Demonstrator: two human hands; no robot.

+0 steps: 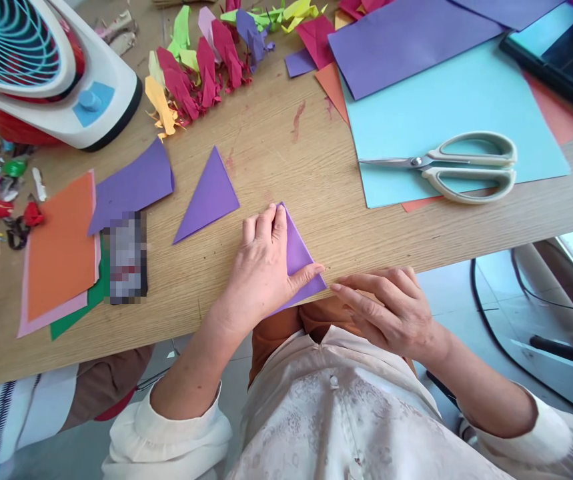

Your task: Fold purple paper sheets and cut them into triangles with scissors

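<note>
My left hand (266,260) lies over a folded purple paper triangle (299,250) at the table's front edge. Its fingers press flat near the triangle's top corner, and the thumb stretches out to the right edge. Part of the paper is hidden under the palm. Just right of the lower right corner, my right hand (389,307) hovers by the table edge, fingers loosely bent and apart, with nothing visible in it. A second purple paper triangle (209,200) rests on the wood to the left.
Scissors (466,165) lie on light blue paper (446,120) at right. Folded paper figures (206,73) line the back, and a fan (66,73) stands back left. Orange paper (63,247) and a blurred phone-like object (126,260) lie left. Another person's leg (106,383) shows lower left.
</note>
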